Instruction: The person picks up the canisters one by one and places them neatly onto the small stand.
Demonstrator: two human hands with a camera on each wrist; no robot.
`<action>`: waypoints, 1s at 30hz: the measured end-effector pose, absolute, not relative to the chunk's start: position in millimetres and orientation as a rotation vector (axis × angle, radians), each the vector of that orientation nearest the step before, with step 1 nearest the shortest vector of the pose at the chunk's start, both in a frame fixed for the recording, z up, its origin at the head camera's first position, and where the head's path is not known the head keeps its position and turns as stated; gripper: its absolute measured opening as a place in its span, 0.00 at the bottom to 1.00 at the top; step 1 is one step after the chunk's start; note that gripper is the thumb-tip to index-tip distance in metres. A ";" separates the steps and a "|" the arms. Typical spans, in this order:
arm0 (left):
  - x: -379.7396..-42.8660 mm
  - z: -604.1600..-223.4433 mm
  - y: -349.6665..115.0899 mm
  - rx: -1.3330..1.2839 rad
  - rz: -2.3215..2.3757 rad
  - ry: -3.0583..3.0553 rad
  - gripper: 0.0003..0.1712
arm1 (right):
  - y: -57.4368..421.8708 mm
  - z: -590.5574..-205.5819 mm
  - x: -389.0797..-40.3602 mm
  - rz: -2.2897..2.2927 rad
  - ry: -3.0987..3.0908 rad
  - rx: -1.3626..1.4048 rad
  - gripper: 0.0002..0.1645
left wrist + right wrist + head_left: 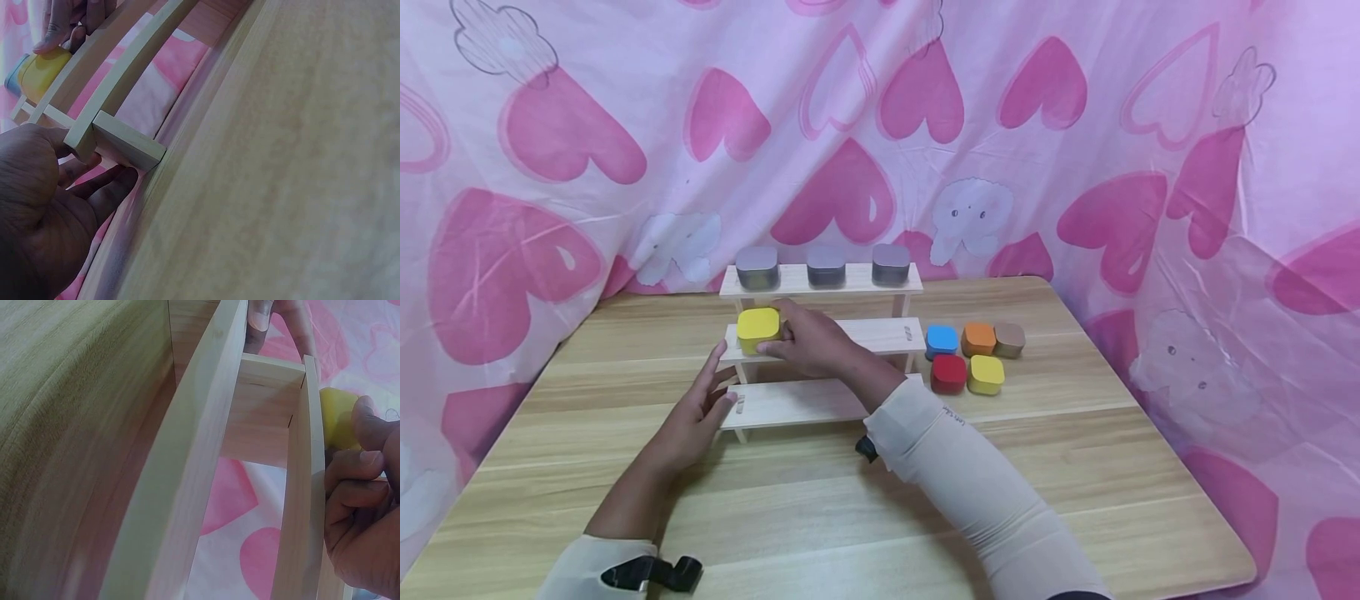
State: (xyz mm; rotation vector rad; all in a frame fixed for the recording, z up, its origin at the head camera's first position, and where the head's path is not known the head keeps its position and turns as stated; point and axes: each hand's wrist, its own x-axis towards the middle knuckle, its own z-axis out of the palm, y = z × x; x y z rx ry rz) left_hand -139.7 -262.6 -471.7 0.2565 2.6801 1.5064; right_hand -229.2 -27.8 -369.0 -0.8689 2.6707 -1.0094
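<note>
A three-tier wooden stand [797,403] is on the table. My right hand [812,340] holds a small yellow tin [758,330] with rounded corners at the left end of the middle tier; the right wrist view shows the thumb and fingers on this tin [339,419]. At the stand's left side, my left hand [692,421] grips the end of the bottom tier. The left wrist view shows its thumb on the board's end and its fingers [112,194] by the leg. Three grey tins [826,267] stand spaced along the top tier.
Right of the stand, a blue tin [942,340], an orange tin [978,338], a brown tin [1010,339], a red tin [949,373] and another yellow tin [986,374] sit close together. A pink heart-patterned cloth [722,208] hangs behind the table [790,517].
</note>
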 end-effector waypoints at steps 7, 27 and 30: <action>-139.0 -470.9 -262.6 0.256 1.511 2.675 0.51 | -28.0 -369.3 -228.9 -1.026 2.660 -0.866 0.40; -139.4 -471.3 -263.1 0.254 1.522 2.668 0.52 | -20.8 -366.5 -228.3 -1.091 2.603 -0.813 0.46; -139.4 -471.2 -262.7 0.243 1.522 2.664 0.53 | -15.1 -363.9 -226.4 -1.098 2.587 -0.785 0.47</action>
